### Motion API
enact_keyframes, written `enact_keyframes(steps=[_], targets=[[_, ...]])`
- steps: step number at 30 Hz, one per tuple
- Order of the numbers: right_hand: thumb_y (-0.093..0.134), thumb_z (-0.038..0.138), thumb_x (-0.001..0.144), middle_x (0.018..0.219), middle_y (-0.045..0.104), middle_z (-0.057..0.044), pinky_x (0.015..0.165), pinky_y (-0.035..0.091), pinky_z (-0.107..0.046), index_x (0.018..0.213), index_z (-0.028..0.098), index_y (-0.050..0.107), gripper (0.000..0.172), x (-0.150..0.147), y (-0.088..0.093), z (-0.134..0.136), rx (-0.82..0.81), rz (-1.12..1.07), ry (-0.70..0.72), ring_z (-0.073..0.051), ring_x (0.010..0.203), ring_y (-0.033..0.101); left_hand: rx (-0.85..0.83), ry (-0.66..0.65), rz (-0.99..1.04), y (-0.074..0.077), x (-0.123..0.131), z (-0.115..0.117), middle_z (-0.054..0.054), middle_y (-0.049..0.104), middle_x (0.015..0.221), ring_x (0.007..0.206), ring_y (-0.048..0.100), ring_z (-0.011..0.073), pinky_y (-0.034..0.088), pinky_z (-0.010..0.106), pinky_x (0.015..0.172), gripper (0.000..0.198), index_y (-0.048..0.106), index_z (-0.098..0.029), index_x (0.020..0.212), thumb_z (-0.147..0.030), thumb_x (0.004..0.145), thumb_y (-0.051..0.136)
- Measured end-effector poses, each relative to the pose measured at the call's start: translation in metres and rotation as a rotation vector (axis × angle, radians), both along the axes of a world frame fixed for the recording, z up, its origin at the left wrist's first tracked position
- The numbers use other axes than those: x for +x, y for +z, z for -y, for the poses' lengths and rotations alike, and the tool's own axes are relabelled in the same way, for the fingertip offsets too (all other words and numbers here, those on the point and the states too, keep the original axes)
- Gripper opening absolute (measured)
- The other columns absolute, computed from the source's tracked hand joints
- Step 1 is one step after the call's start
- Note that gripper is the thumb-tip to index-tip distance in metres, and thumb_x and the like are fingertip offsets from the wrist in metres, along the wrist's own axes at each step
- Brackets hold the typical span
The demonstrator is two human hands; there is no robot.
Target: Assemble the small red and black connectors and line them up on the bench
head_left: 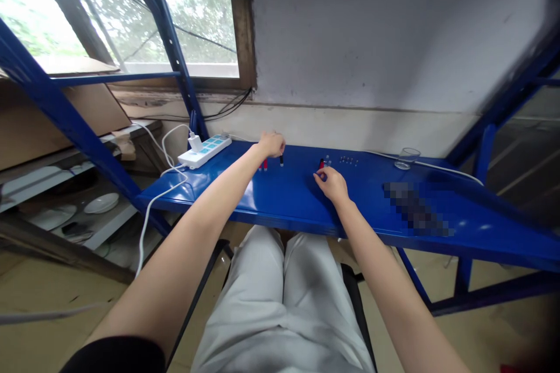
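My left hand (272, 144) is at the back left of the blue table (284, 201), its fingers closed at the top of a small black tube with a pale lower end (282, 160). Just left of it are small red tubes (265, 165) with pale ends, partly covered by my wrist. Further right, my right hand (333, 185) rests low over the table with thumb and fingers brought together. Whatever they pinch is too small to make out. Right behind its fingertips is a small red-and-black piece (322, 164).
Several tiny clear pieces (349, 161) lie in rows right of centre. A clear glass (407, 157) is at the back right, a blurred-out dark object (415, 208) in front of it. The power strip (205, 151) with a white plug and cable is at the left end.
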State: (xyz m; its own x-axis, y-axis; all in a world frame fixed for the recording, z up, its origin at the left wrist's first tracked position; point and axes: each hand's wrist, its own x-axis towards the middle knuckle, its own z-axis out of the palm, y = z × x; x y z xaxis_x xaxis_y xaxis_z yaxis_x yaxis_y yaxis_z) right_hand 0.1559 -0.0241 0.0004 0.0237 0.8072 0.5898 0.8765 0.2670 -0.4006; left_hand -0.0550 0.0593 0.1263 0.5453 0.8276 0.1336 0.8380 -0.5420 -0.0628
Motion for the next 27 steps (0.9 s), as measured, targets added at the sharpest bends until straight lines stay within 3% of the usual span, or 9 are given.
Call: enact_keyframes(steps=[6, 27], targets=[[0.048, 0.032, 0.081, 0.071, 0.058, -0.004, 0.060, 0.037, -0.026, 0.075, 0.019, 0.060, 0.018, -0.003, 0.002, 0.001, 0.021, -0.012, 0.010, -0.015, 0.066, 0.053, 0.017, 0.025, -0.074, -0.016, -0.015, -0.006, 0.010, 0.062, 0.101, 0.102, 0.045, 0.0267, 0.032, 0.046, 0.089, 0.016, 0.068, -0.016, 0.076, -0.010, 0.067, 0.056], [0.047, 0.032, 0.081, 0.068, 0.058, -0.004, 0.060, 0.036, -0.027, 0.069, 0.020, 0.057, 0.020, -0.003, 0.004, 0.002, 0.044, -0.026, 0.018, -0.016, 0.065, 0.052, 0.032, 0.043, -0.140, -0.023, -0.023, -0.006, 0.009, 0.062, 0.103, 0.104, 0.046, 0.0260, 0.032, 0.045, 0.090, 0.017, 0.067, -0.017, 0.079, -0.011, 0.070, 0.054]])
